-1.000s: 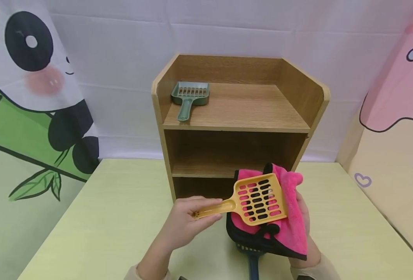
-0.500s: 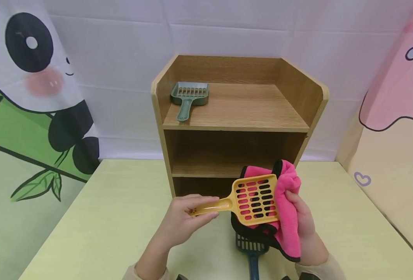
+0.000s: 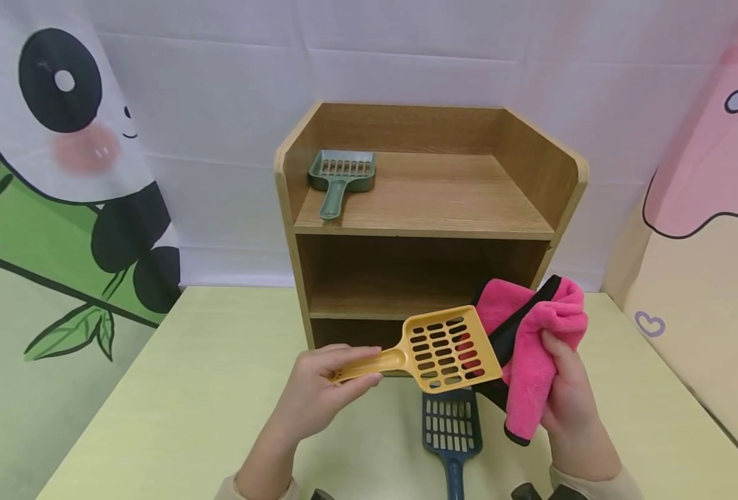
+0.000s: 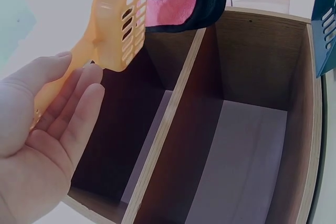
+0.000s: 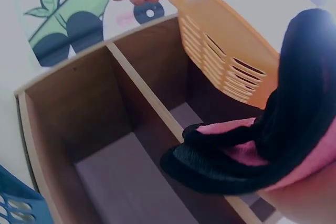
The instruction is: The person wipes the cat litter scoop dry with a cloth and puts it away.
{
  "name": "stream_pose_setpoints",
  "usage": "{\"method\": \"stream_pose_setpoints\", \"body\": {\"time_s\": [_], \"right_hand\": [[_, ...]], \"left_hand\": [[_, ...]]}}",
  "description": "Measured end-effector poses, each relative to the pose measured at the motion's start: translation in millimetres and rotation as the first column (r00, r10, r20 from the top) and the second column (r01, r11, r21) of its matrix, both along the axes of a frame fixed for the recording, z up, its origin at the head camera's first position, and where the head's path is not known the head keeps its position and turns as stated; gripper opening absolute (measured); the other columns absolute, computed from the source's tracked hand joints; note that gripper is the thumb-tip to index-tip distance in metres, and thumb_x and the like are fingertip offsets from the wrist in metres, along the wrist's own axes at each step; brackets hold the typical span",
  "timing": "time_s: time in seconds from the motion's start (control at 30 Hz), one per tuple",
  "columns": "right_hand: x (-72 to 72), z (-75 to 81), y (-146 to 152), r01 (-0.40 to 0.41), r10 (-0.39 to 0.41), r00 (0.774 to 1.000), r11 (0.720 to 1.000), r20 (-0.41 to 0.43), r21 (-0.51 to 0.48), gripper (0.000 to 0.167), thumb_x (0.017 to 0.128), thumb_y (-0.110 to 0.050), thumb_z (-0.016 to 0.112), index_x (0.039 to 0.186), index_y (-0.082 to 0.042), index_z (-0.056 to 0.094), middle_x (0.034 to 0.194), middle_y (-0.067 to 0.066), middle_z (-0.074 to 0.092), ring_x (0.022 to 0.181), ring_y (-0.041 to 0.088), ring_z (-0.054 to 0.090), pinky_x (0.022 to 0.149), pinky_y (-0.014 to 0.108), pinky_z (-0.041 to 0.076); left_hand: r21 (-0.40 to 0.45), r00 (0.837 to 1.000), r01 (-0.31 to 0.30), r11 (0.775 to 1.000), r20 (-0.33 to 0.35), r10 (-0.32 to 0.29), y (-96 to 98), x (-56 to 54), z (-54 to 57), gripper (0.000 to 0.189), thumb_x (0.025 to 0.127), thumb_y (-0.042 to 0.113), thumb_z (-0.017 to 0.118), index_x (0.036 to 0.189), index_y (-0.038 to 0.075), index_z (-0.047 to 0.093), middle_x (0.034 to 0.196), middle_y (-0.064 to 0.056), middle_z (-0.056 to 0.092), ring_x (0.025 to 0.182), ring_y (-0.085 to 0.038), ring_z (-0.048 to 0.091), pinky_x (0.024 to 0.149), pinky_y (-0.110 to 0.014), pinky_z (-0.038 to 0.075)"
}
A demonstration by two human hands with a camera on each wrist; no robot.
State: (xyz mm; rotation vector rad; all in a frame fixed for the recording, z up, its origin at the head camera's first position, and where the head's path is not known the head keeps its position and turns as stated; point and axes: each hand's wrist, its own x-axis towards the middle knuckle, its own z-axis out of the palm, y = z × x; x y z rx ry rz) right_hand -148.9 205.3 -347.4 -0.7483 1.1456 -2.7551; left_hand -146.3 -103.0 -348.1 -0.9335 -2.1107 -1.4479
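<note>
Below yellow scoop, blue scoop

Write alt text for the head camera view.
A person's left hand holds a yellow slotted scoop while the right hand grips a pink, black-edged cloth partly behind it. A dark blue scoop lies on the pale table below; beyond stands a wooden shelf unit with a grey-green scoop on top.

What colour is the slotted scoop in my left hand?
The scoop is yellow-orange; it shows best in the head view.
</note>
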Motion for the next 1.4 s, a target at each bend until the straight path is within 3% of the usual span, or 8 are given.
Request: {"method": "stream_pose_setpoints", "body": {"time_s": [0.13, 0.27, 0.5, 0.6, 0.77, 0.9, 1.17, 1.4], "right_hand": [[2.2, 3.6, -0.2, 0.234, -0.23, 0.972, 0.963, -0.047, 0.134, 0.026, 0.103, -0.013, 0.029, 0.128, -0.012, 0.035, 0.11, 0.001, 0.054, 0.084, 0.016, 0.067, 0.068, 0.031, 0.058], [4.3, 4.3, -4.5, 0.449, -0.417, 0.893, 0.848, -0.168, 0.282, 0.026, 0.1, -0.004, 0.036, 0.124, -0.012, 0.04, 0.113, 0.002, 0.052, 0.094, 0.011, 0.063, 0.072, 0.026, 0.058], [6.6, -1.4, -18.8, 0.604, -0.395, 0.785, 0.66, -0.478, 0.447, 0.04, 0.09, 0.015, 0.044, 0.126, -0.003, 0.04, 0.119, 0.001, 0.05, 0.108, 0.01, 0.053, 0.082, 0.018, 0.052], [8.9, -4.4, -25.7, 0.666, -0.343, 0.737, 0.513, -0.582, 0.541, 0.04, 0.086, 0.015, 0.053, 0.122, -0.002, 0.048, 0.118, -0.003, 0.053, 0.104, 0.006, 0.054, 0.078, 0.019, 0.052], [9.2, -6.6, -35.8, 0.787, -0.201, 0.616, 0.192, -0.761, 0.587, 0.05, 0.078, 0.002, 0.071, 0.124, -0.011, 0.055, 0.125, 0.001, 0.054, 0.116, 0.011, 0.046, 0.086, 0.028, 0.049], [8.2, -8.2, -42.1, 0.848, -0.123, 0.528, 0.044, -0.84, 0.527, 0.063, 0.072, -0.006, 0.078, 0.128, -0.012, 0.052, 0.123, 0.006, 0.059, 0.111, 0.02, 0.053, 0.084, 0.042, 0.051], [6.3, -10.5, -45.0, 0.908, -0.043, 0.418, 0.007, -0.907, 0.418, 0.034, 0.089, -0.03, 0.065, 0.12, -0.016, 0.064, 0.115, 0.002, 0.064, 0.106, 0.019, 0.057, 0.088, 0.043, 0.05], [4.4, -15.2, -49.7, 0.939, -0.022, 0.331, -0.09, -0.943, 0.332, 0.047, 0.065, -0.006, 0.083, 0.11, -0.015, 0.07, 0.098, 0.005, 0.064, 0.09, 0.02, 0.059, 0.076, 0.042, 0.054]], "left_hand": [[-0.018, 1.0, -0.004, 1.0, 0.008, 0.005, -0.1, 0.0, -0.3, 0.025, 0.078, 0.006, 0.076, 0.102, 0.001, 0.072, 0.083, -0.009, 0.071, 0.064, -0.002, 0.052, 0.047, -0.019, 0.045], [-0.042, 1.0, 0.005, 0.999, 0.018, -0.004, 1.1, -0.7, -2.1, 0.023, 0.078, 0.006, 0.075, 0.101, 0.002, 0.073, 0.083, -0.008, 0.071, 0.064, -0.002, 0.052, 0.047, -0.018, 0.046], [-0.087, 0.999, -0.013, 0.996, 0.039, 0.016, 5.3, -0.5, -5.6, 0.023, 0.078, 0.007, 0.075, 0.101, 0.003, 0.073, 0.087, -0.009, 0.073, 0.066, -0.002, 0.054, 0.049, -0.019, 0.049], [-0.102, 0.999, -0.015, 0.995, 0.032, 0.019, 7.8, -0.3, -6.7, 0.023, 0.078, 0.007, 0.075, 0.101, 0.002, 0.073, 0.088, -0.01, 0.073, 0.067, -0.004, 0.056, 0.051, -0.019, 0.05], [-0.115, 1.0, 0.0, 0.993, 0.017, 0.002, 12.4, 0.5, -7.2, 0.023, 0.08, 0.007, 0.074, 0.102, 0.001, 0.072, 0.09, -0.01, 0.073, 0.07, -0.007, 0.06, 0.054, -0.018, 0.052], [-0.123, 1.0, 0.011, 0.992, -0.002, -0.012, 15.6, 0.9, -7.9, 0.023, 0.08, 0.006, 0.074, 0.102, 0.001, 0.072, 0.09, -0.011, 0.073, 0.072, -0.011, 0.064, 0.057, -0.017, 0.053], [-0.127, 0.998, 0.022, 0.992, -0.052, -0.029, 22.5, 3.3, -10.4, 0.025, 0.078, 0.004, 0.075, 0.102, -0.001, 0.072, 0.093, -0.012, 0.073, 0.079, -0.017, 0.069, 0.063, -0.013, 0.054], [-0.147, 0.994, 0.025, 0.989, -0.099, -0.04, 28.6, 6.5, -11.0, 0.026, 0.079, 0.002, 0.074, 0.104, -0.001, 0.071, 0.095, -0.012, 0.072, 0.083, -0.017, 0.069, 0.067, -0.012, 0.053]]}}
